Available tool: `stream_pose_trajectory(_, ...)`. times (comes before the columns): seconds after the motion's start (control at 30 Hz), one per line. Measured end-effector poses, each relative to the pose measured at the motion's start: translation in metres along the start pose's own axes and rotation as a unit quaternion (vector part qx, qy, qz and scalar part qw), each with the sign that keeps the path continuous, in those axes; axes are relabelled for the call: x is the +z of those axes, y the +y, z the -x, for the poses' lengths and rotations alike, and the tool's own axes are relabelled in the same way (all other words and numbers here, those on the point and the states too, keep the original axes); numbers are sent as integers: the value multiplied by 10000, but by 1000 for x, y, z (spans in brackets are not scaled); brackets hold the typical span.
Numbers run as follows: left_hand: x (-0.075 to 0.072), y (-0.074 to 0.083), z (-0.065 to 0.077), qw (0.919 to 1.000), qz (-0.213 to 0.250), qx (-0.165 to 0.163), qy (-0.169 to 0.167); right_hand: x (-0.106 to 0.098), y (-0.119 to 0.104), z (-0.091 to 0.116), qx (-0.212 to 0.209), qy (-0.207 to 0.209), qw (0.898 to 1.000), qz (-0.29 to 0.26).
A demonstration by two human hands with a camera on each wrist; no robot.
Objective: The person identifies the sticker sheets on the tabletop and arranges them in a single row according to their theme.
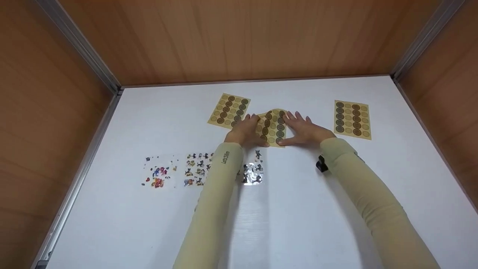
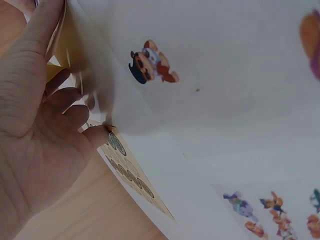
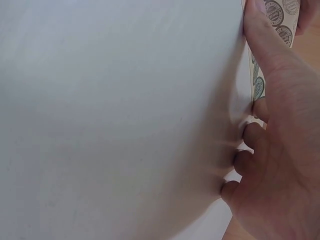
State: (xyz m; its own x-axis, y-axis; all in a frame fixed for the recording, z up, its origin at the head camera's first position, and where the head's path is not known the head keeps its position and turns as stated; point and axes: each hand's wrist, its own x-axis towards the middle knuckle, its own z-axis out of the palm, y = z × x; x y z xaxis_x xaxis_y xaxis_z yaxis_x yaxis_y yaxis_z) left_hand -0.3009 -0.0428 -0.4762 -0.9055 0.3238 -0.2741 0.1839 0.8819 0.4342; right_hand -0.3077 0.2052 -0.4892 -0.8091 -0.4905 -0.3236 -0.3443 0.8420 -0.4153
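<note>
A tan sheet of round stickers lies between my two hands on the white table, its far edge bowed upward. Along its left side rests my left hand, thumb near the lower edge and fingers near the upper left corner. My right hand touches the right side, with fingers spread and the thumb by the lower right corner. The left wrist view shows the left hand with its fingertips down at the table. In the right wrist view, fingertips of the right hand meet the tabletop beside the sheet.
Another round-sticker sheet lies at the back left, and a third lies to the right. Clear sheets of cartoon stickers are spread at the front left, partly under my left sleeve. Wooden panels wall the table's back and sides.
</note>
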Motion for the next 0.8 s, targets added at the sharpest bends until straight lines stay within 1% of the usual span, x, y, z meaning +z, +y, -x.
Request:
stream_pose_trajectory(0.23, 1, 2, -1, 10000, -79, 17, 13, 0, 1, -2, -39, -28, 9999, 149)
stream_pose_trajectory(0.47, 2, 4, -3, 9998, -185, 73, 3, 1, 1, -2, 8, -17, 10000, 4)
stream_pose_trajectory(0.6, 3, 3, -4, 9993, -290, 205, 79, 1, 1, -2, 40, 22, 10000, 67)
stream_pose_trajectory(0.7, 3, 3, -4, 9990, -351, 244, 124, 1, 2, -3, 33, 48, 9999, 120)
stream_pose_trajectory(0.8, 4, 4, -3, 9988, -415, 216, 137, 1, 3, -4, 33, 32, 9999, 126)
